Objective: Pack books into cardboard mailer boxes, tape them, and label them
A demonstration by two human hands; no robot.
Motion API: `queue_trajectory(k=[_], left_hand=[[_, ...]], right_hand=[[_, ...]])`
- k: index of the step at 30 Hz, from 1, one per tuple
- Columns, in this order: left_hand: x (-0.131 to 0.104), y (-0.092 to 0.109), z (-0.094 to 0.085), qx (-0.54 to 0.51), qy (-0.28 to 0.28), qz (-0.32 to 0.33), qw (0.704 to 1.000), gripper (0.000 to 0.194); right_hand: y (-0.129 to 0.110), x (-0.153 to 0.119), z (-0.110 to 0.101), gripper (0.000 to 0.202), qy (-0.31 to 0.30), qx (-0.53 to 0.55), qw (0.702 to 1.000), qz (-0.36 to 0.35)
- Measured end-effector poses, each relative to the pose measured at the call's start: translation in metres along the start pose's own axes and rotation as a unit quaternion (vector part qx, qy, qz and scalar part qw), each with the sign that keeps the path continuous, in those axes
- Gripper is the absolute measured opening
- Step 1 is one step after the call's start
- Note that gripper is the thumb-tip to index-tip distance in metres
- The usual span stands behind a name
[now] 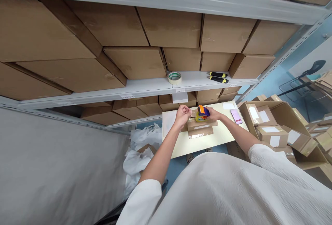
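Observation:
A small cardboard box (201,124) lies on the pale table (181,147), with a flap toward me that carries shiny tape. My right hand (213,114) is closed around an orange, blue and yellow tape dispenser (202,113) just above the box's right part. Over the box's left side is my left hand (183,114), its thumb and fingers pinched together. Whatever is between those fingertips is too small to make out. A phone (236,116) with a lit pink screen lies on the table to the right of my right hand.
Cardboard boxes fill the shelves in front. A masking tape roll (174,77) and two yellow-black utility knives (218,77) lie on the shelf edge. At right, a large open carton (278,109) holds several labelled boxes. White plastic bags (141,159) lie at left below the table.

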State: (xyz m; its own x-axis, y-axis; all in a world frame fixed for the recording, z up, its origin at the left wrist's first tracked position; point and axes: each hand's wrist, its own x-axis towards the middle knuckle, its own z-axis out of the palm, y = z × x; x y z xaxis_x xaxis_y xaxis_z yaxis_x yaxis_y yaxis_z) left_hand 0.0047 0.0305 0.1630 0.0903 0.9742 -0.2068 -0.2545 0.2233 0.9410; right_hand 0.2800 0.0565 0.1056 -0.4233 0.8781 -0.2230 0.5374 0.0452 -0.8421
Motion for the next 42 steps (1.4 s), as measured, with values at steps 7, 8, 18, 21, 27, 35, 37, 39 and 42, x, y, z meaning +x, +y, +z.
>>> queue_trajectory(k=[7, 8, 18, 21, 27, 35, 37, 39, 42], left_hand=[[-0.005, 0.007, 0.0, 0.035, -0.063, 0.021, 0.997, 0.043], [-0.006, 0.008, 0.0, 0.042, -0.07, 0.023, 0.996, 0.042], [-0.004, 0.014, 0.006, 0.098, -0.112, 0.076, 0.986, 0.035], [0.002, 0.016, 0.01, 0.074, -0.089, 0.057, 0.992, 0.038], [0.013, 0.016, 0.017, 0.008, -0.031, -0.008, 0.999, 0.047], [0.024, 0.012, 0.023, -0.019, 0.027, -0.047, 0.998, 0.051], [0.026, 0.011, 0.026, -0.037, 0.044, -0.056, 0.997, 0.052], [0.028, 0.01, 0.029, -0.049, 0.063, -0.069, 0.994, 0.051], [0.029, 0.01, 0.034, -0.059, 0.092, -0.082, 0.991, 0.047]], right_hand=[[0.0, -0.001, 0.0, 0.057, 0.006, -0.009, 1.0, -0.011], [0.0, -0.001, 0.0, 0.057, 0.007, -0.011, 1.0, -0.008], [-0.006, -0.002, 0.0, 0.061, 0.004, -0.024, 1.0, -0.012], [-0.007, -0.003, 0.0, 0.06, -0.003, -0.021, 1.0, -0.015], [-0.01, -0.005, 0.001, 0.055, -0.013, -0.018, 1.0, -0.014], [-0.011, -0.005, 0.003, 0.057, -0.018, -0.038, 0.999, -0.009], [-0.011, -0.005, 0.004, 0.055, -0.018, -0.034, 0.999, -0.016], [-0.012, -0.005, 0.005, 0.052, -0.018, -0.026, 0.999, -0.023], [-0.016, -0.006, 0.006, 0.049, -0.022, -0.008, 0.999, -0.026]])
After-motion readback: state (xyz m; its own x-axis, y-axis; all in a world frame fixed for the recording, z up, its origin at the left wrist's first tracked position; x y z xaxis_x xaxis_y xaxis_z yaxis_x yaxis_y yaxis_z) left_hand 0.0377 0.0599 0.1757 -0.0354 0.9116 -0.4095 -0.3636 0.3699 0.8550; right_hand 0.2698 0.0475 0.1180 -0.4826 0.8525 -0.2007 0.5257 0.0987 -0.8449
